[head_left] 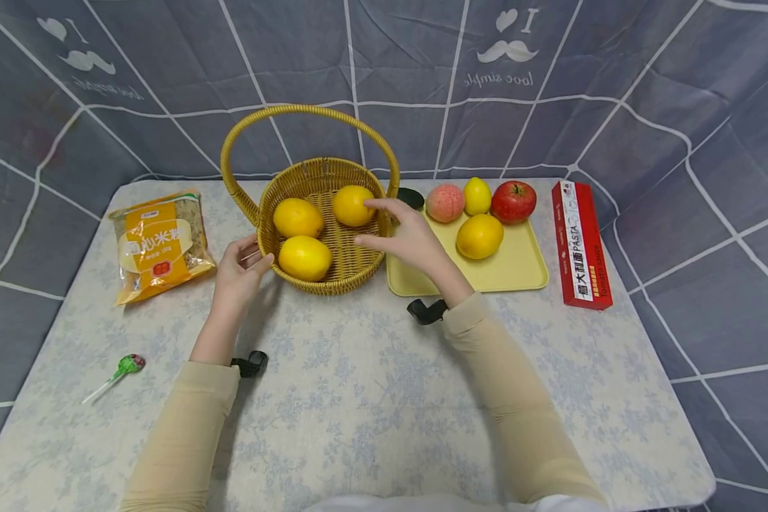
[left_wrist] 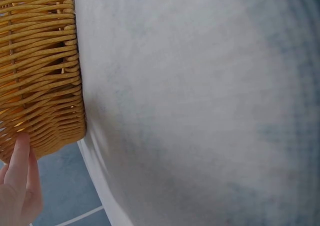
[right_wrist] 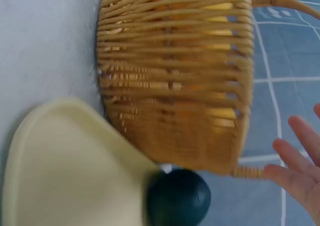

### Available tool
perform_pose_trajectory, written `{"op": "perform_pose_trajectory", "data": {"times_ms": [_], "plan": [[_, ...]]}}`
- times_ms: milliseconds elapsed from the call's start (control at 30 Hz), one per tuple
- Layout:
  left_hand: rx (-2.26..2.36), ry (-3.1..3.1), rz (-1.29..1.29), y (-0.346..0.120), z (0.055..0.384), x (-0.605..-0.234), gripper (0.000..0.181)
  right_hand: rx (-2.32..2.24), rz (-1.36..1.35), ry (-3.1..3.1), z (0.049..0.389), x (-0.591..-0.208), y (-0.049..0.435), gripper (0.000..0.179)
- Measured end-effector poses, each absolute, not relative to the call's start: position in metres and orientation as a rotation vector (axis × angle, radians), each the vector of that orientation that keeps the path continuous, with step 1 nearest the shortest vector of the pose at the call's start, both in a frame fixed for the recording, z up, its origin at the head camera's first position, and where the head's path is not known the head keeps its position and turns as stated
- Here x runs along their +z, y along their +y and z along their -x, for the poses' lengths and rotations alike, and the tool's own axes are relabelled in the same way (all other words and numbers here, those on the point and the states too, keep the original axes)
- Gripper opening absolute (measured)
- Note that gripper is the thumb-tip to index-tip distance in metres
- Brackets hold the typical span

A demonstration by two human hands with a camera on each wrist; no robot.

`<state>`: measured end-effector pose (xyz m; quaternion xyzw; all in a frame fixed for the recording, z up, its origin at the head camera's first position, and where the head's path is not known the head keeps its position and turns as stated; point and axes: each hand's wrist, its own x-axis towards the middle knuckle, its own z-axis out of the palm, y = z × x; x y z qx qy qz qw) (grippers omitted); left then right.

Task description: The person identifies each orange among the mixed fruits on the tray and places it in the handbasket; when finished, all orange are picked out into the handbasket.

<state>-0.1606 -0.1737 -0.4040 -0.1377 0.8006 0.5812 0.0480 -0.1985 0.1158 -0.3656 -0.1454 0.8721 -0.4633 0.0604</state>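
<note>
A wicker basket (head_left: 339,284) with a tall arched handle stands at the back, holding three plump, orange-yellow, mango-like fruits (head_left: 305,258). My left hand (head_left: 235,274) is at the basket's left side, thumb and fingers against it; in the left wrist view its fingertips (left_wrist: 21,142) meet the woven outer wall. Over the basket's right rim, my right hand (head_left: 412,238) spreads its thumb and fingers apart. Its index fingertip overlaps the rear right fruit (head_left: 350,206) in the head view. Nothing appears between the right fingers in the right wrist view.
Right of the basket, a pale yellow tray (head_left: 518,277) bears a peach (head_left: 445,203), a lemon (head_left: 477,195), a red apple (head_left: 514,202), another orange-yellow fruit (head_left: 480,236) and a dark green item (head_left: 411,198). A red pasta box (head_left: 581,245), food bag (head_left: 161,245) and lollipop (head_left: 129,365) lie around.
</note>
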Motion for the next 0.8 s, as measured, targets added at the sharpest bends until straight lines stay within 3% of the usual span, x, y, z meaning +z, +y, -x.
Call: {"op": "perform_pose_trajectory", "data": {"times_ms": [433, 800], "plan": [[1.768, 2.454, 0.427, -0.174, 0.159, -0.403, 0.059, -1.863, 0.225, 2.576, 0.176, -0.378, 0.197, 0.046], [1.771, 2.444, 0.406, -0.175, 0.159, -0.404, 0.059, -1.914, -0.18, 2.676, 0.173, -0.389, 0.249, 0.049]]}}
